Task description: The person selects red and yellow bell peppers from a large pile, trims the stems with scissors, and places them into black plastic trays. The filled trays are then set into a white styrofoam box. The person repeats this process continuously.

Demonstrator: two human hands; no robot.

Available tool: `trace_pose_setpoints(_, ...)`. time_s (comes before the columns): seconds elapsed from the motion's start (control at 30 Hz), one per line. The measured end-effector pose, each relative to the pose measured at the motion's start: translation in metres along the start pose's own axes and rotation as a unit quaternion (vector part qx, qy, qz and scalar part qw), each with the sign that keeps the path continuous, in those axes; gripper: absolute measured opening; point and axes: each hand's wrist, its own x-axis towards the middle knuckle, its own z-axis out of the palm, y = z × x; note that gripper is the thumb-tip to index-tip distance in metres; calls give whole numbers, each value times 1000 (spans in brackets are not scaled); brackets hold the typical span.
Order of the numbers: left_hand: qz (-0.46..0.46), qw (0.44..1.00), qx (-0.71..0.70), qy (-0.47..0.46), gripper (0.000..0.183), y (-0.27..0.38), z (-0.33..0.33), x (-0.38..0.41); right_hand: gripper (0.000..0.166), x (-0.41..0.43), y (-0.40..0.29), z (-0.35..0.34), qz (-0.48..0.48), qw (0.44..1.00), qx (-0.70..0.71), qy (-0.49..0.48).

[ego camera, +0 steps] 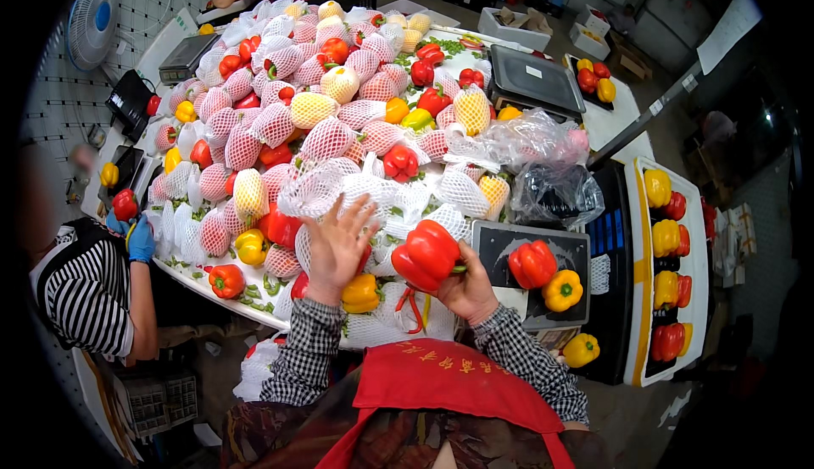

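Observation:
My right hand point(469, 286) holds a large red bell pepper point(425, 254) over the near edge of the table, its green stem towards my fingers. Fingers spread and palm up, my left hand point(338, 247) has nothing in its grasp. Just beyond its fingertips is a loose white foam net sleeve point(315, 190); I cannot tell whether they touch. A yellow bell pepper point(361, 293) lies below that hand, beside red-handled scissors point(412, 313). To the right, a black digital scale point(496, 243) carries a red pepper point(531, 264) and a yellow pepper point(562, 291).
A heap of net-wrapped peppers point(273, 122) covers the table. At right stands a white foam box point(693, 291) with red and yellow peppers in black trays. Clear plastic bags point(534, 141) lie near a metal post point(642, 119). A co-worker's blue-gloved hand point(141, 240) is at left.

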Motion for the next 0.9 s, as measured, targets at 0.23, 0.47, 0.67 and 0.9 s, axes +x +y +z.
trace_pose_setpoints(0.23,-64,911,403,-66,79,-42,22,-40,53,-8,20,-15,52,990,-124,50)
trace_pose_setpoints(0.47,-43,983,158,81,56,-39,-11,-52,73,-25,48,-40,-32,695,-716,59)
trace_pose_setpoints(0.67,-23,980,158,115,51,-29,-31,-61,73,-23,66,-65,12,571,-817,78)
trace_pose_setpoints(0.9,-55,984,116,121,55,-25,-35,-66,86,-15,82,-94,-28,745,-634,206)
